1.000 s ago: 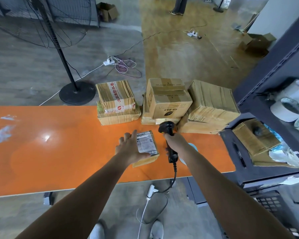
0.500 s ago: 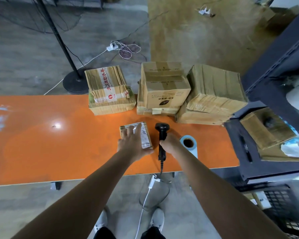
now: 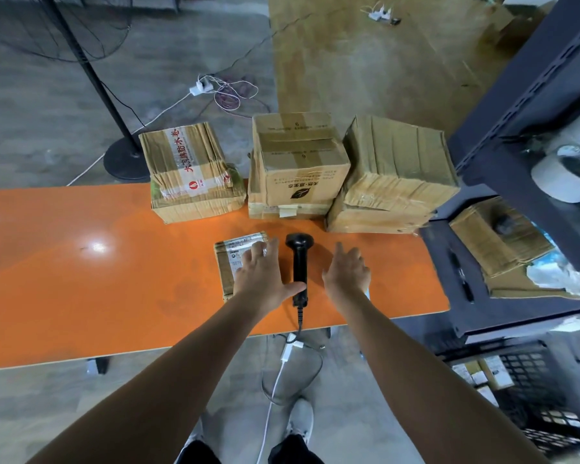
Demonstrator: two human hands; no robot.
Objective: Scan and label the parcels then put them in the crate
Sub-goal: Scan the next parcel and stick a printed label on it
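A small taped parcel (image 3: 230, 262) with a white label lies on the orange table (image 3: 81, 279). My left hand (image 3: 265, 279) rests flat on its right half, fingers straight. The black barcode scanner (image 3: 299, 262) lies on the table just right of that hand, cable hanging over the front edge. My right hand (image 3: 347, 272) hovers open right of the scanner, holding nothing; it hides the tape roll. Three stacks of cardboard parcels (image 3: 191, 175) (image 3: 298, 165) (image 3: 395, 175) stand along the far edge. A black crate (image 3: 529, 390) sits on the floor at lower right.
A dark metal shelf (image 3: 503, 296) stands to the right, with a parcel (image 3: 496, 236), a pen (image 3: 459, 276) and white rolls (image 3: 563, 175). A fan stand (image 3: 124, 159) and floor cables lie beyond the table.
My right hand set the scanner down on the table and let go, moving right. My left hand stayed on the small parcel. The view tilted down.
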